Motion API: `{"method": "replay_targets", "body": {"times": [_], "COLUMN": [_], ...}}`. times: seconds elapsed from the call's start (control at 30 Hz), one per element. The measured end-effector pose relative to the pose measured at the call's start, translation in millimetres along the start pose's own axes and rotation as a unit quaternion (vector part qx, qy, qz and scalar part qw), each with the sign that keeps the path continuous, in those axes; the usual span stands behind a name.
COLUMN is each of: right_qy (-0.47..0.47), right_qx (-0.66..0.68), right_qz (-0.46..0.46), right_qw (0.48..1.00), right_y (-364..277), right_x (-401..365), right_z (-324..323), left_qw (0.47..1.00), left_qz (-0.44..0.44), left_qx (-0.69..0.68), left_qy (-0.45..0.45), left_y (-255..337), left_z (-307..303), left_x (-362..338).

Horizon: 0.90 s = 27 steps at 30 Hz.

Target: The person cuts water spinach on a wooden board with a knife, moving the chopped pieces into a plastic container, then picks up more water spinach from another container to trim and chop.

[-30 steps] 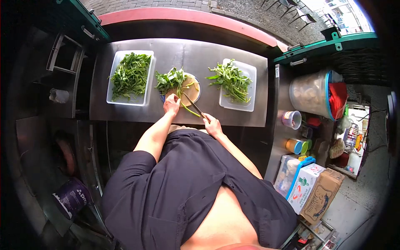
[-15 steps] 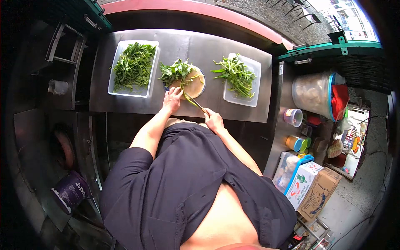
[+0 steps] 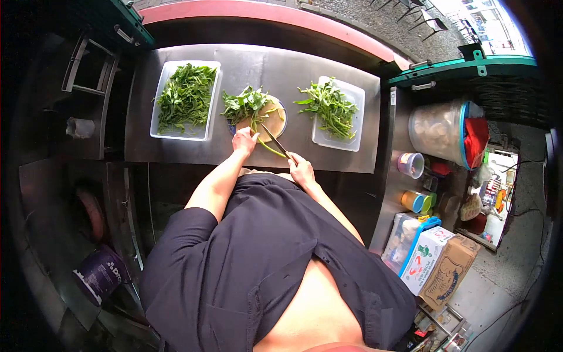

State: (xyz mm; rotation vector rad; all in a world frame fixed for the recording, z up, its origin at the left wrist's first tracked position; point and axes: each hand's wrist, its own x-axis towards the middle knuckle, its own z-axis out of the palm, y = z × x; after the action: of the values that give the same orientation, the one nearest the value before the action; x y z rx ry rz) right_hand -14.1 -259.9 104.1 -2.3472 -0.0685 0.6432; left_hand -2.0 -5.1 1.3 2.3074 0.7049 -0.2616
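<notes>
A round cutting board (image 3: 274, 117) lies on the steel table, with leafy greens (image 3: 244, 104) heaped on its left part. My left hand (image 3: 244, 141) is closed on a green stem (image 3: 267, 146) at the board's lower left edge. The knife (image 3: 275, 140) is in my right hand (image 3: 301, 169), its blade slanting up and left over the board, beside the stem. To the left stands a clear tray (image 3: 155, 123) full of cut greens (image 3: 186, 97). On the right, another tray (image 3: 353, 94) holds long-stemmed greens (image 3: 332, 108).
The steel table (image 3: 240, 67) reaches to a pink ledge (image 3: 246, 10). At the right stand a large tub (image 3: 435, 132), small jars, a lidded box (image 3: 401, 240) and a cardboard box (image 3: 448, 271). A purple bucket (image 3: 101, 273) is low at the left.
The knife blade has swung up and away from the stem, its tip now over the board. My left hand has shifted slightly, its fingers drawn in more.
</notes>
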Motion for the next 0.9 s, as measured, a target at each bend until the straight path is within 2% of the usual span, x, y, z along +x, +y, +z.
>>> {"method": "replay_targets", "body": {"times": [0.07, 0.13, 0.17, 0.27, 0.33, 0.4, 0.47, 0.53, 0.57, 0.6, 0.67, 0.7, 0.73, 0.8, 0.9], "right_qy": [0.006, 0.011, 0.006, 0.007, 0.011, 0.019, 0.024, 0.028, 0.028, 0.027, 0.022, 0.021, 0.019, 0.014, -0.006], "right_qx": [0.009, 0.02, 0.031, 0.04, 0.034, 0.056, 0.068, 0.077, 0.081, 0.085, 0.085, 0.083, 0.081, 0.078, 0.073], "right_qz": [0.003, 0.007, 0.014, 0.019, 0.018, 0.02, 0.016, 0.012, 0.007, 0.002, -0.002, -0.006, -0.01, -0.008, 0.005], "right_qw": [1.0, 1.0, 0.999, 0.999, 0.999, 0.998, 0.997, 0.997, 0.996, 0.996, 0.996, 0.996, 0.997, 0.997, 0.997], "right_y": [1.8, 4.6, 6.0, 12.8, 17.1, 18.5, 19.6, 23.1, 24.1, 25.5, 25.1, 26.3, 27.5, 25.6, 18.6], "right_x": [1.6, 0.1, -0.7, -3.0, -6.9, -10.2, -11.8, -12.9, -11.3, -10.5, -7.6, -5.7, -3.6, 0.6, 5.4], "right_z": [-4.8, -10.4, -12.6, -13.7, -16.6, -16.8, -17.2, -17.9, -18.3, -18.3, -19.7, -20.0, -20.5, -22.1, -29.8], "left_qw": [1.0, 0.989, 0.984, 0.98, 0.982, 0.989, 0.985, 0.962, 0.956, 0.972, 0.906, 0.9, 0.942, 0.881, 0.882], "left_qz": [-0.015, -0.147, -0.176, -0.183, -0.17, -0.079, -0.07, 0.077, 0.11, 0.084, 0.03, -0.041, -0.018, -0.132, -0.13], "left_qx": [-0.004, 0.023, 0.016, -0.058, -0.075, -0.122, -0.152, -0.23, -0.244, -0.217, -0.42, -0.43, -0.325, -0.439, -0.433], "left_qy": [-0.005, -0.005, 0.024, 0.048, 0.045, 0.037, 0.047, 0.125, 0.119, 0.042, -0.044, -0.058, -0.074, -0.116, -0.131], "left_y": [11.2, 12.4, 8.6, 13.6, 19.2, 23.8, 36.7, 31.2, 22.0, 25.0, 6.5, 19.7, -0.3, -3.0, -16.1], "left_z": [7.3, 29.9, 42.5, 39.9, 34.1, 24.6, 9.5, 11.4, 15.2, 1.7, 28.9, 14.5, 23.9, 30.1, 46.8], "left_x": [0.6, 5.5, 8.3, -0.6, -4.4, -7.4, -15.5, -15.6, -9.8, -11.8, 7.9, 4.2, 18.5, 25.7, 34.5]}}
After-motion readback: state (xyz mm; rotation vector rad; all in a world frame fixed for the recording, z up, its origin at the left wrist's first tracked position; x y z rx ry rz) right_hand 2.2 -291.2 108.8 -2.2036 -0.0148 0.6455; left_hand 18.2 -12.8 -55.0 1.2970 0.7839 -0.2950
